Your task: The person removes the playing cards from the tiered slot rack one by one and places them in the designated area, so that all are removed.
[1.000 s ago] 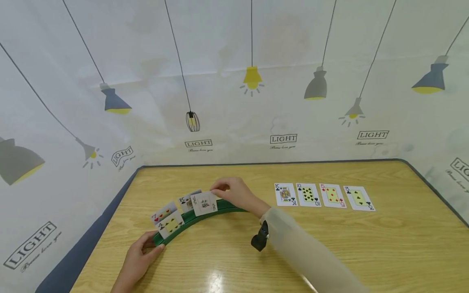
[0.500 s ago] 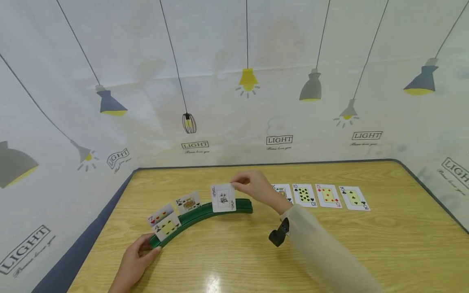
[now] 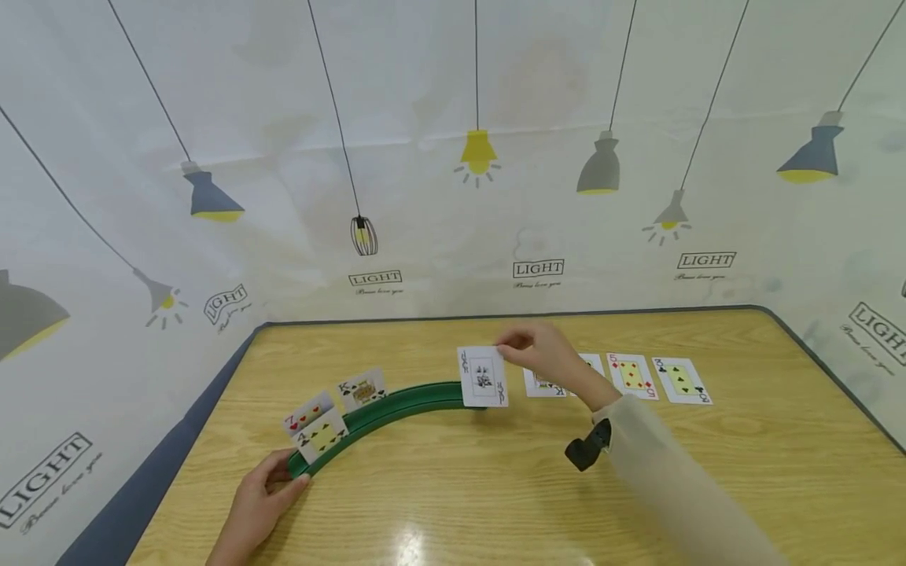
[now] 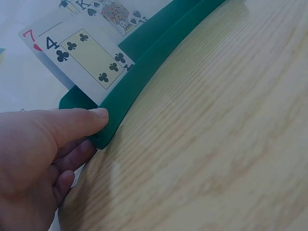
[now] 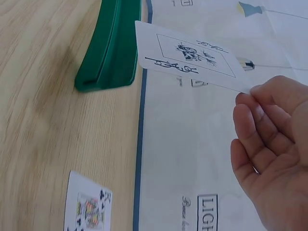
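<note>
Right hand (image 3: 548, 358) holds a joker card (image 3: 484, 377) by its upper right corner, pinched between thumb and fingertips; the card hangs upright, face toward the camera, long axis vertical, off the tabletop (image 3: 495, 487); in the right wrist view the same card (image 5: 192, 57) sits above and just past the right end of the green card holder (image 5: 110, 48), not in its slot.

Key relation: the card lies just left of the right hand, between the holder's right end and the row of face-up cards; the king of clubs (image 5: 89, 209) lies flat just beyond it, with the five of diamonds (image 3: 632, 375) and one more clubs card (image 3: 682, 380) further right; the right hand is much the nearer to that row; the left is well apart from it.

Left hand (image 3: 258, 503) rests at the holder's (image 3: 396, 405) left end; in the left wrist view the thumb (image 4: 72, 122) presses the green rim, fingers curled loosely beneath, steadying it; whether they grip the underside I cannot tell.

Standing in the holder: four of clubs (image 4: 89, 57) in front, a red seven (image 4: 31, 38) behind it, a king (image 4: 113, 12) further along the curve.
</note>
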`<act>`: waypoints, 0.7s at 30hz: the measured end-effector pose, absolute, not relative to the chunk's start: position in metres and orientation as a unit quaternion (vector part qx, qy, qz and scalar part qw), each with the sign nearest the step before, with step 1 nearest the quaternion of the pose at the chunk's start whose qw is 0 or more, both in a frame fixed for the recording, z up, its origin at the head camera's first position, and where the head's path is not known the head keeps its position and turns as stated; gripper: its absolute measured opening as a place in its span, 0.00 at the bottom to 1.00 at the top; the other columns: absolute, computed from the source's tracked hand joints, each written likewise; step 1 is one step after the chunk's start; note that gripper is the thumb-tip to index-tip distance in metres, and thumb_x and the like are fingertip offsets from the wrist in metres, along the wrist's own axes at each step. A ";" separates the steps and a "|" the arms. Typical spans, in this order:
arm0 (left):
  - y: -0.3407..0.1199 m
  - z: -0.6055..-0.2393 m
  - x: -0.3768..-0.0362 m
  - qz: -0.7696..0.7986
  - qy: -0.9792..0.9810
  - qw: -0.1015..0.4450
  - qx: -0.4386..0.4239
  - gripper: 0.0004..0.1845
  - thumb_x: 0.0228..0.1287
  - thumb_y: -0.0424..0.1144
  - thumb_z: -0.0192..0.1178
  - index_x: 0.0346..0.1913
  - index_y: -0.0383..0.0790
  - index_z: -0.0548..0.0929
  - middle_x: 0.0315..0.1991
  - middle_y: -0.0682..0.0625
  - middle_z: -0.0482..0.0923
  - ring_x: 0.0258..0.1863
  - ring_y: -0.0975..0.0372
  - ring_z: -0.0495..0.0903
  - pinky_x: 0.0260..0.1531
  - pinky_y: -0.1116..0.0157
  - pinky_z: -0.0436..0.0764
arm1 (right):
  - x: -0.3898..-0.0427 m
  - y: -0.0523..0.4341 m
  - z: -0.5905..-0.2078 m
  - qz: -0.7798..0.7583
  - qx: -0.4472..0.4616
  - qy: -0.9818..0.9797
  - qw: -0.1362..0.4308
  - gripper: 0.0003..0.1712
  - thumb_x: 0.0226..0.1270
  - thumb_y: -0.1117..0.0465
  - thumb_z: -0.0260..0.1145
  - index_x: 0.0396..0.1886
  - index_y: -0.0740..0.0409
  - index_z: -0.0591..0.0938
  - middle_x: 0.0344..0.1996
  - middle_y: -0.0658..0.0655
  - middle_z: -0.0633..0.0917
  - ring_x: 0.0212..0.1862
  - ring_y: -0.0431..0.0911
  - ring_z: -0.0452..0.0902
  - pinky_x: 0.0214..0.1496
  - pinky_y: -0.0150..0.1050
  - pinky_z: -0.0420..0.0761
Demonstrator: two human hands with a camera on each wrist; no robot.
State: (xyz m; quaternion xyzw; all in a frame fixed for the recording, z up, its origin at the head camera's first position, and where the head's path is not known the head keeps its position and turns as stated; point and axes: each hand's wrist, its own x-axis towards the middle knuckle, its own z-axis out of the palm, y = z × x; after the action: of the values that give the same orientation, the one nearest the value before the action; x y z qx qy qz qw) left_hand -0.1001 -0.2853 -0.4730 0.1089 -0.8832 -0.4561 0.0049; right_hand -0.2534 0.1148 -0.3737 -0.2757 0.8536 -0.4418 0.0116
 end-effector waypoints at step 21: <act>-0.285 -0.471 -0.100 -0.456 -0.882 -0.009 0.117 0.25 0.59 0.38 0.62 0.58 0.33 0.72 0.50 0.39 0.74 0.45 0.55 0.75 0.37 0.69 0.75 | -0.234 0.187 -0.412 -0.452 -0.210 0.865 0.056 0.07 0.60 0.65 0.64 0.37 0.63 0.84 0.27 0.52 0.82 0.29 0.45 0.76 0.29 0.36 0.76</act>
State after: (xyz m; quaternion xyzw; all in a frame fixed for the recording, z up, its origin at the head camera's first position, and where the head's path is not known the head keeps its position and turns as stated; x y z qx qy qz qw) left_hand -0.0997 -0.2848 -0.4715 0.1166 -0.8823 -0.4559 -0.0092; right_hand -0.2340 0.1870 -0.4119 -0.2103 0.8649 -0.4524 0.0555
